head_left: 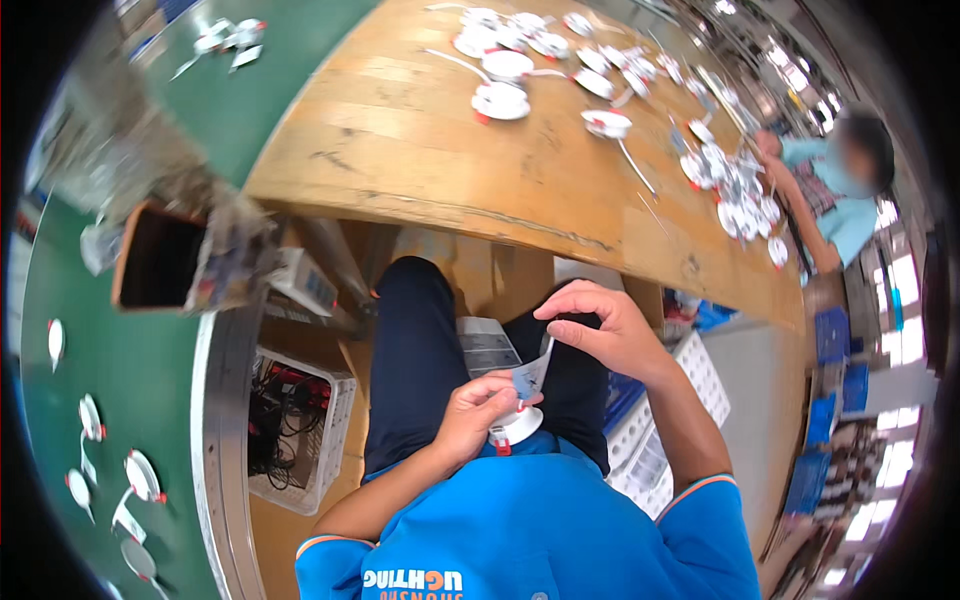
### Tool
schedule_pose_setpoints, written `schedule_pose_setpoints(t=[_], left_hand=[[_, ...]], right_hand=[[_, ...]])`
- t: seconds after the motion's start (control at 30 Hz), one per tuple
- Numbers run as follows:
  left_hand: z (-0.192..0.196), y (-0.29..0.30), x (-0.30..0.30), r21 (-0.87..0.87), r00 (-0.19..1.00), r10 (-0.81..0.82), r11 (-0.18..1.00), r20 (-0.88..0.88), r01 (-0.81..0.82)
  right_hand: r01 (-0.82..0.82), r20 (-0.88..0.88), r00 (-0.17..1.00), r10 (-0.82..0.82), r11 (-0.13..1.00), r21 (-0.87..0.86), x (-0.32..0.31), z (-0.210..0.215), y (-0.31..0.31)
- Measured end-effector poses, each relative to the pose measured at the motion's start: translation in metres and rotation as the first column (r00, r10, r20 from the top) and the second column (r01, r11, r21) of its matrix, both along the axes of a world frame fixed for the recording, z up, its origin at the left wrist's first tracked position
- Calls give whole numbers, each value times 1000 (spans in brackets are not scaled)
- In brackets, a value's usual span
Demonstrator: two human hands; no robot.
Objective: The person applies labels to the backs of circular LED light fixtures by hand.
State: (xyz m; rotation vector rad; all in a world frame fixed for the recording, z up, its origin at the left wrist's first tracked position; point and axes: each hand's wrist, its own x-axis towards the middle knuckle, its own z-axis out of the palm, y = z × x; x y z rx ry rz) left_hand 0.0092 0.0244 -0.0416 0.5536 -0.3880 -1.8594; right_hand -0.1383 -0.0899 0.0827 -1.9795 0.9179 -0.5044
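My left hand [472, 418] is closed above my lap, its fingers around a small white round downlight [517, 428] with red clips. A thin pale label strip [531, 374] with dark print rises from beside those fingers. Its upper end reaches the thumb of my right hand [612, 335], which is curled with thumb and forefinger close together; the exact grip there is hard to make out. Behind the left hand, a grey-and-white sheet [487, 346] lies over my thighs.
Many white downlights [500, 100] with wires cover the far part of the wooden table [400, 150]. More lie on the green surface [110, 380] at left. A framed dark panel [160, 258] stands there. A white basket [325, 440] holds cables. Another person [835, 190] sits far right.
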Motion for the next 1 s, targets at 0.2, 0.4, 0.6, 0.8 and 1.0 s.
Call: schedule_pose_setpoints(t=[0.2,0.4,0.6,0.8,1.0], left_hand=[[-17,-17,-18,56,992,-59,997,115,53],[-17,-28,-26,76,990,-81,995,119,72],[-11,-30,-26,69,986,-114,992,123,106],[-5,-33,-30,115,968,-47,993,246,19],[-10,-31,-27,109,977,-46,994,209,23]], right_hand=[[191,53,981,-187,979,-76,-58,-44,9],[243,93,960,-265,950,197,-86,-81,5],[25,350,869,-349,739,673,-91,-106,-1],[22,330,909,-253,822,569,-96,-105,-2],[-8,289,899,-331,646,763,-90,-94,-3]])
